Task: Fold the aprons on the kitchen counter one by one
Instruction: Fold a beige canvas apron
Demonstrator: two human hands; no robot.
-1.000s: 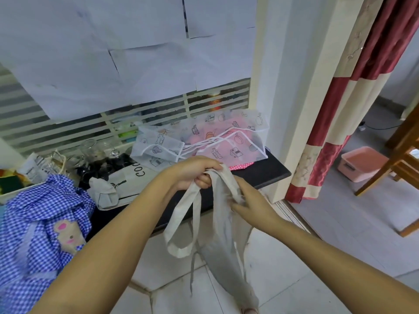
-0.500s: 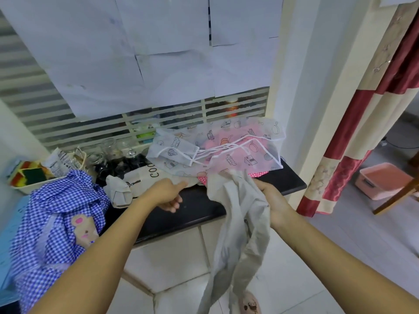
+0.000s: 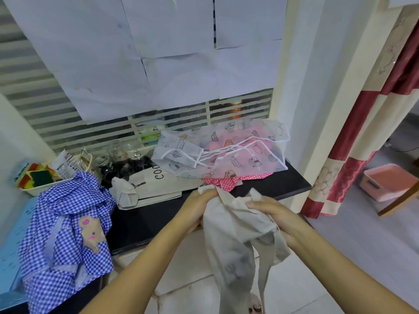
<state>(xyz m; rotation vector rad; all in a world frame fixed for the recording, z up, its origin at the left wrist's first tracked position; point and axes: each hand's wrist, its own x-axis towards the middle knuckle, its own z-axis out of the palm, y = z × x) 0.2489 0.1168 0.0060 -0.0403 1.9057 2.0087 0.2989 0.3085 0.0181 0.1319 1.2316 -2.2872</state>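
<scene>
Paper sheets (image 3: 158,53) cover a louvred window (image 3: 34,94); red-cream curtain (image 3: 353,123) hangs beside tiled floor (image 3: 353,223).

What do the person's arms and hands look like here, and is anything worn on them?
The left arm and right arm are bare right to the frame edge, with no sleeves in view. The left grip and right grip are ungloved hands. No ring, watch or bracelet shows on fingers or wrists.

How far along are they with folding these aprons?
Possibly done: the lettered beige apron lies flat on the counter, maybe folded. In hand: the left hand and right hand grip a grey apron, bunched and hanging unfolded. Still to do: the crumpled blue checked apron, and perhaps the see-through apron over the pink apron.
</scene>
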